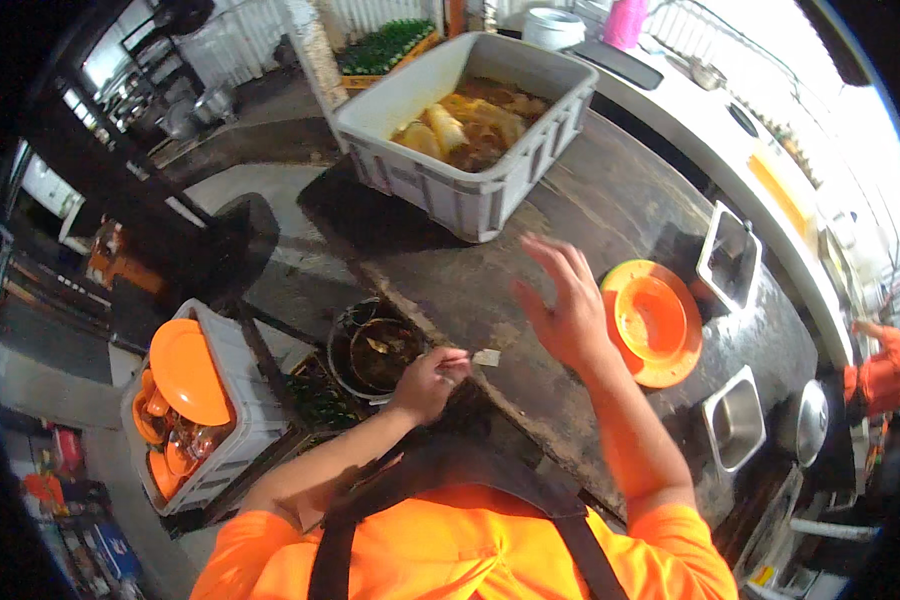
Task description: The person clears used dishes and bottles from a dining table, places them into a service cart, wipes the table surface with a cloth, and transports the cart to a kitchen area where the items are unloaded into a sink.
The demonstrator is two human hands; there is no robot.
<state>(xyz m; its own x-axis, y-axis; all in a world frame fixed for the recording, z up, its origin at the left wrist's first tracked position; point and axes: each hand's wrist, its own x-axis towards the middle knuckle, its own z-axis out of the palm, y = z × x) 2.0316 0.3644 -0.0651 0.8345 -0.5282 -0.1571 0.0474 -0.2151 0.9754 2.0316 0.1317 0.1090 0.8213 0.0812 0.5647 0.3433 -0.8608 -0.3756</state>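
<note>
My left hand is over the table's near edge, thumb and fingers closed together. A small flat pale object sticks out just past the fingertips, apparently pinched; what it is cannot be made out. Below and left of that hand stands a dark round pot or bucket with murky liquid and scraps inside. My right hand is raised over the dark worn tabletop, fingers apart and holding nothing. Just right of it lies an orange bowl on top of an orange plate, with a yellowish-green rim behind.
At the table's far end stands a grey plastic crate holding brownish liquid and food scraps. Another grey crate, left, holds orange dishes. Metal food pans and a round lid sit right. A person in orange stands far right.
</note>
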